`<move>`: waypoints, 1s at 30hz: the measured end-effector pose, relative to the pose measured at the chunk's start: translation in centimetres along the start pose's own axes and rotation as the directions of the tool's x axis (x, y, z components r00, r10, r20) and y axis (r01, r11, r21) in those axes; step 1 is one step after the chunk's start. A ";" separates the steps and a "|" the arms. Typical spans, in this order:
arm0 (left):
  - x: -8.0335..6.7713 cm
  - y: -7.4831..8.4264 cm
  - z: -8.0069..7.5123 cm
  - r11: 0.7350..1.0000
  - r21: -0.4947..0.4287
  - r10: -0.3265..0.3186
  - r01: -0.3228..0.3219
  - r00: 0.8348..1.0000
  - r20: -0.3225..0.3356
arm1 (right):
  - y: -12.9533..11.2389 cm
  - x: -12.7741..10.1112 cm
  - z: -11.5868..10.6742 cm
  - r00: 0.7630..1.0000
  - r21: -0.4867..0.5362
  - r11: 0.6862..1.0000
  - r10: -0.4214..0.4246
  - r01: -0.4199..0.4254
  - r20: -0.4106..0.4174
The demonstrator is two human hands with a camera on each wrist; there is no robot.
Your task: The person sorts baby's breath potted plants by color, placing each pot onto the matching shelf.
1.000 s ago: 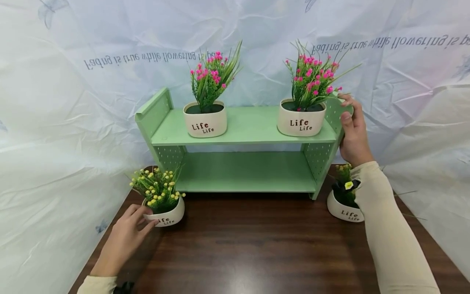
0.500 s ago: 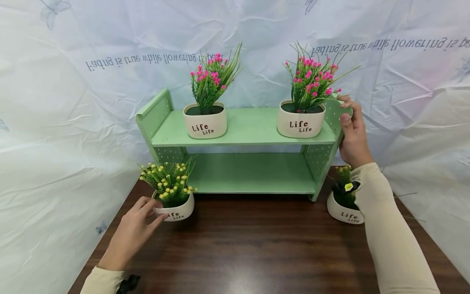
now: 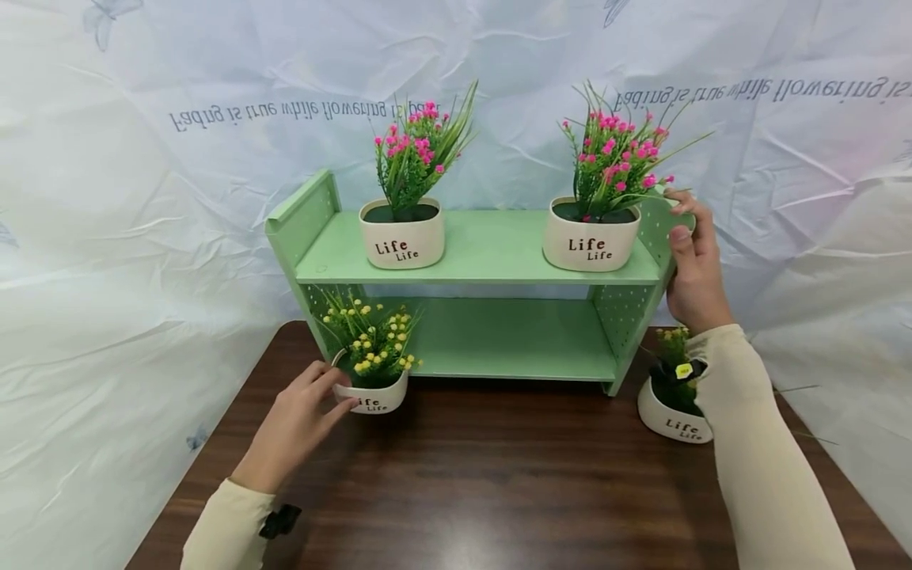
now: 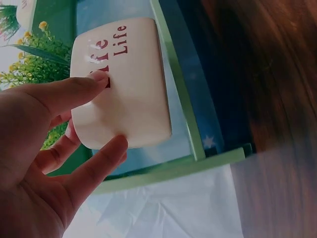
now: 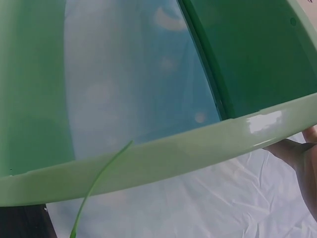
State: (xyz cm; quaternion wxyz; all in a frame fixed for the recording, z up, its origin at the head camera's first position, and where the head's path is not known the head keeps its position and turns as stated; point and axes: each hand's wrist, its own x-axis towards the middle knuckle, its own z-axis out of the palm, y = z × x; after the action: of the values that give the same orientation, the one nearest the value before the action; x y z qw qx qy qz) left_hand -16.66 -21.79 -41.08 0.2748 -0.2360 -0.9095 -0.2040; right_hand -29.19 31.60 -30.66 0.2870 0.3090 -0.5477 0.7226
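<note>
My left hand (image 3: 295,427) pinches the left side of a cream flowerpot (image 3: 385,396) with yellow flowers, thumb on the front near its "Life" lettering. The pot is at the lower left front of a green two-tier shelf (image 3: 492,245); in the left wrist view the pot (image 4: 136,99) appears off the table. My right hand (image 3: 698,273) grips the upper edge of the shelf's right side panel, thumb outside and fingers over the top. In the right wrist view only part of that hand (image 5: 306,168) shows, beside the panel edge (image 5: 188,156).
Two cream pots with pink flowers, a left one (image 3: 402,241) and a right one (image 3: 591,244), stand on the upper tier. Another yellow-flowered pot (image 3: 673,416) sits on the dark wooden table (image 3: 463,475) at right, partly behind my right sleeve. Printed cloth (image 3: 157,237) hangs behind.
My left hand has carried the yellow-flowered pot rightward and slightly up, from the table's left to the shelf's lower left front. My right hand keeps its grip on the side panel.
</note>
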 end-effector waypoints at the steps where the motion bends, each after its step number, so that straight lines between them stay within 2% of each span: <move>1: 0.2 0.0 0.2 1.000 -0.004 -0.004 0.004 1.000 0.005 | 0.0 0.0 0.0 1.000 0.000 1.000 -0.002 0.002 0.001; 8: 1.5 -0.2 1.7 0.999 -0.028 -0.044 0.045 0.998 0.047 | -0.2 -0.5 -0.2 1.000 -0.017 1.000 0.010 -0.010 -0.010; 13: 2.9 -0.2 2.7 0.996 -0.032 -0.081 0.083 0.994 0.073 | -0.3 -0.1 0.1 1.000 -0.040 0.999 -0.025 0.024 -0.007; 23: 5.1 -0.6 4.9 0.986 -0.089 -0.134 0.142 0.987 0.086 | -0.3 0.0 0.3 1.000 -0.024 1.000 -0.021 0.020 -0.017; 30: 5.7 -1.0 6.1 0.971 -0.149 -0.178 0.189 0.980 0.085 | 0.0 -0.1 0.4 1.000 -0.013 1.000 -0.003 0.002 -0.027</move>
State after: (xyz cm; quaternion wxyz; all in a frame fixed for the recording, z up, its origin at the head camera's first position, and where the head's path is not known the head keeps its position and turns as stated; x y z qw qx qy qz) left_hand -23.84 -17.72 -42.61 0.2029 -0.1789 -0.9178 -0.2908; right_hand -29.11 31.23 -30.64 0.2973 0.2981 -0.5482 0.7227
